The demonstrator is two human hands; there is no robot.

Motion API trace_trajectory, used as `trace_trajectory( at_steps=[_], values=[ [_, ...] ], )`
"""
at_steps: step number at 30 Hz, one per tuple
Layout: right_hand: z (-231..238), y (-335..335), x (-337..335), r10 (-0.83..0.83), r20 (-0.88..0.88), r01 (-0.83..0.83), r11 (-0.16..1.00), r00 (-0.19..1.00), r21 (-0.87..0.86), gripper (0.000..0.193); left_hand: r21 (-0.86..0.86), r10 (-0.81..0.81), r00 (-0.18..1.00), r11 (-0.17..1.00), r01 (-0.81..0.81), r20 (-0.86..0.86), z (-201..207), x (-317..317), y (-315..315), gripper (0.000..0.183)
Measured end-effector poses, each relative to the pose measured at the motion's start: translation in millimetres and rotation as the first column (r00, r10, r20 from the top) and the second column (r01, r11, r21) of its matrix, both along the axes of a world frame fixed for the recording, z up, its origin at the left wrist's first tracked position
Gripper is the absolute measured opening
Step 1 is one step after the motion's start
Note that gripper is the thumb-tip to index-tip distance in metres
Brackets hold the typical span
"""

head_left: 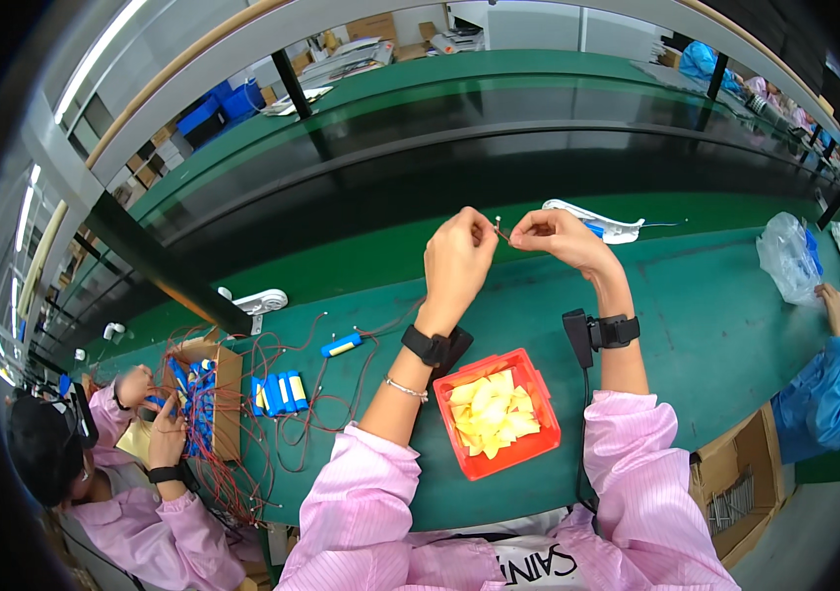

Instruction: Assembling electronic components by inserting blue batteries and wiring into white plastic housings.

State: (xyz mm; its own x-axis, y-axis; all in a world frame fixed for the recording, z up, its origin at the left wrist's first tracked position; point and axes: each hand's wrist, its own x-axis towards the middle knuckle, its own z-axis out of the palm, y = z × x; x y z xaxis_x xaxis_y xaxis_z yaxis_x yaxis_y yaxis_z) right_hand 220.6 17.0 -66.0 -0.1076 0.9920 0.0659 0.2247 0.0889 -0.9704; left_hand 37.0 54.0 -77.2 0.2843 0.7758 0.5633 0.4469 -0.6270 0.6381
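Both hands are raised over the far edge of the green table point(676, 286), fingertips nearly meeting. My left hand point(457, 261) is closed in a pinch on thin wires with a small pale tip point(499, 221). My right hand point(570, 239) pinches the other side of these wires; its fingers hide much of them. Behind the right hand lies a white curved plastic housing point(609, 225) with a blue part in it. Between my forearms stands a red bin point(544, 433) with yellow pieces point(492, 412). Left of my left forearm lies a blue cylindrical battery point(342, 345) with leads.
Several wired blue batteries point(280, 394) lie left, beside a cardboard box point(229, 404) full of more. A co-worker in pink point(144, 522) handles batteries there. Another in blue point(834, 389) sits at right near a clear plastic bag point(787, 258). A dark conveyor belt point(439, 123) runs beyond.
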Motion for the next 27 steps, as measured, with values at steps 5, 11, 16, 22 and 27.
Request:
trace_trajectory(
  at_steps=[5,11,16,22,27],
  values=[
    [-11,4,11,-0.176,0.263,0.126,0.973,0.949,0.195,0.014,-0.344,0.020,0.991,0.939,0.027,0.132,-3,-4,12,0.015],
    [-19,10,4,-0.255,0.355,0.135,0.935,0.900,0.328,0.016,-0.434,-0.058,0.989,0.894,0.112,0.136,4,-18,14,0.014],
    [-21,10,6,-0.159,0.278,0.079,0.957,0.947,0.281,0.015,-0.603,-0.186,0.980,0.774,0.194,0.078,-7,-8,18,0.016],
    [-35,19,32,-0.508,0.015,0.459,0.790,0.861,0.406,0.032,-0.576,-0.001,0.948,0.794,0.195,0.319,-19,-13,31,0.017],
    [-33,22,21,-0.729,0.315,0.548,0.672,0.607,0.499,0.049,-0.228,-0.093,0.811,0.935,0.271,0.578,42,-59,18,0.016]
  ],
)
